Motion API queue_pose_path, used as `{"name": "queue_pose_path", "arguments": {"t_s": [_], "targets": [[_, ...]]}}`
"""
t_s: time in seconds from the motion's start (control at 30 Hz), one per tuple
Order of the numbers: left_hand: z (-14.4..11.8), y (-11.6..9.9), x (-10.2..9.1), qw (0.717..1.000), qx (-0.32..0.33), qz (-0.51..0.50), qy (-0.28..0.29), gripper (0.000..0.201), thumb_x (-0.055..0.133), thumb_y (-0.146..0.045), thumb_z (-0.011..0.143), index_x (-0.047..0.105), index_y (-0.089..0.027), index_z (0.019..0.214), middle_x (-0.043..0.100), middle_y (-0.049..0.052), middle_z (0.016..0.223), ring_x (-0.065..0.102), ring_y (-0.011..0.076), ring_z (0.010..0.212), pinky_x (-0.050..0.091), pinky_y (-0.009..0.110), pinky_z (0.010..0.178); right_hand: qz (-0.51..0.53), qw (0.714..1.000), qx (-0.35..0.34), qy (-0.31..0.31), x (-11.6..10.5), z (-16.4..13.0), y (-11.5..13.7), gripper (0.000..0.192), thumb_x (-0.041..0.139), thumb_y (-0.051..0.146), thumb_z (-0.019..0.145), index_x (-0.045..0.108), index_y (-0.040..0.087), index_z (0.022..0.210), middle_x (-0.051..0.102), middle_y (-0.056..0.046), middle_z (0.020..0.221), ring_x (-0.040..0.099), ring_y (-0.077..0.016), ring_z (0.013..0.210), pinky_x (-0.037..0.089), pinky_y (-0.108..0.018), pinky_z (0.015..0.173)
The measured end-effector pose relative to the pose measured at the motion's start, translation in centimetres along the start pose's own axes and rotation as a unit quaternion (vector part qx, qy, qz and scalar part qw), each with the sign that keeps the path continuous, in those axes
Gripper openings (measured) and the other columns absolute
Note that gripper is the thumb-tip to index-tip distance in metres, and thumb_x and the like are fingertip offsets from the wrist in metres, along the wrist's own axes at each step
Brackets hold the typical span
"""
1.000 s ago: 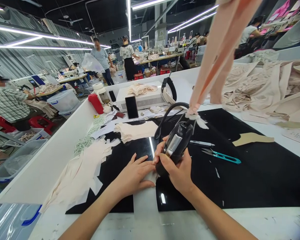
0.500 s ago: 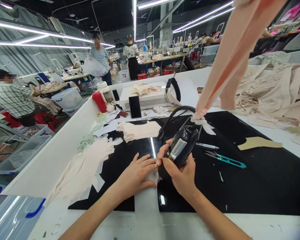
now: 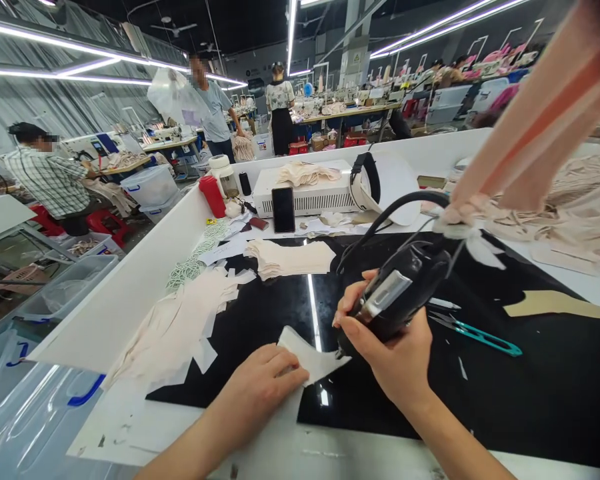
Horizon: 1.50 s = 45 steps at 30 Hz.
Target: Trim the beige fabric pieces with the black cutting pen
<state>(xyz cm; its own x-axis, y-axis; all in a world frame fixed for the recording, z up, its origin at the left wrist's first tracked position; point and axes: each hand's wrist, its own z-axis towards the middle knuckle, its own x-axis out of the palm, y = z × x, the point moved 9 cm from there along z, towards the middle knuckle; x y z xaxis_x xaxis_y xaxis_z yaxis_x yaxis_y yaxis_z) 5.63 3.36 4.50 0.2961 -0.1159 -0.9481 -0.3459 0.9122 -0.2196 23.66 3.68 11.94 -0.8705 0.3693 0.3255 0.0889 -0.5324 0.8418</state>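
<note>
My right hand (image 3: 397,353) is wrapped round a black hand-held power tool (image 3: 393,293) with a silver lever and a thick cable. Its metal tip points down at the right corner of a small cream fabric piece (image 3: 307,353). My left hand (image 3: 260,387), fingers bent together, grips the left side of that piece; its thumb and fingertips are partly hidden. A pink fabric strip (image 3: 510,147) is knotted at the tool's cable end and runs up out of view. Beneath lies a glossy black board (image 3: 380,407).
A cream stack (image 3: 290,260) lies ahead, with more cut fabric (image 3: 180,327) at left. Teal thread snips (image 3: 485,337), a pen and a tan template (image 3: 557,303) lie at right. A phone (image 3: 283,210) leans against a vented white box (image 3: 320,190). Other people work beyond the partition.
My right hand has moved right with the tool, off the black board's gap. My left hand has drawn back and its flat fingers have bent onto the cream piece, which now shows.
</note>
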Motion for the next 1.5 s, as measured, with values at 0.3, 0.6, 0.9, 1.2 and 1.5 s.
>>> {"name": "queue_pose_path", "arguments": {"t_s": [0.3,0.6,0.9,1.2,1.5], "targets": [[0.2,1.3,-1.4,0.999,0.020,-0.028,-0.011,0.030,0.051,-0.005,0.102,0.063,-0.017,0.127,0.070,0.007,0.126,0.065,0.0198,0.119,0.050,0.038,0.112,0.073,0.996,-0.003,0.047,0.8,-1.5,-0.5,0.040,0.081,0.022,0.085,0.060,0.028,0.118,0.067,0.002,0.085,0.066,-0.0128,0.066,0.058,-0.028,0.060],[3.5,2.0,0.3,0.999,0.020,0.004,-0.041,0.023,0.052,-0.007,0.103,0.062,-0.011,0.124,0.069,0.010,0.121,0.066,0.0224,0.116,0.058,0.034,0.102,0.072,0.993,0.008,0.093,-0.1,-3.0,-0.5,0.039,0.077,0.022,0.090,0.059,0.030,0.124,0.065,-0.001,0.087,0.066,-0.0154,0.071,0.058,-0.030,0.060],[2.9,2.6,0.9,0.999,0.021,0.001,-0.030,0.024,0.047,-0.011,0.106,0.063,-0.013,0.125,0.068,0.009,0.127,0.064,0.0204,0.119,0.055,0.031,0.104,0.037,0.996,-0.008,0.075,-1.2,-3.0,0.5,0.038,0.077,0.031,0.090,0.057,0.028,0.122,0.064,0.000,0.082,0.064,-0.0160,0.068,0.059,-0.032,0.062],[2.8,2.1,0.6,0.996,0.057,0.035,-0.066,0.022,0.050,-0.012,0.106,0.066,-0.011,0.122,0.071,0.010,0.122,0.066,0.0208,0.116,0.053,0.035,0.109,0.027,0.997,0.007,0.067,-1.7,-3.1,0.2,0.036,0.077,0.031,0.090,0.059,0.030,0.121,0.063,0.000,0.081,0.063,-0.0178,0.066,0.059,-0.035,0.060],[2.7,1.8,0.5,0.994,0.085,0.030,-0.058,0.025,0.047,-0.009,0.106,0.064,-0.008,0.125,0.070,0.011,0.123,0.066,0.0211,0.117,0.053,0.035,0.110,0.018,0.998,0.007,0.065,-1.6,-2.8,0.5,0.037,0.078,0.032,0.088,0.058,0.029,0.120,0.062,0.000,0.079,0.062,-0.0178,0.064,0.060,-0.034,0.056]]}}
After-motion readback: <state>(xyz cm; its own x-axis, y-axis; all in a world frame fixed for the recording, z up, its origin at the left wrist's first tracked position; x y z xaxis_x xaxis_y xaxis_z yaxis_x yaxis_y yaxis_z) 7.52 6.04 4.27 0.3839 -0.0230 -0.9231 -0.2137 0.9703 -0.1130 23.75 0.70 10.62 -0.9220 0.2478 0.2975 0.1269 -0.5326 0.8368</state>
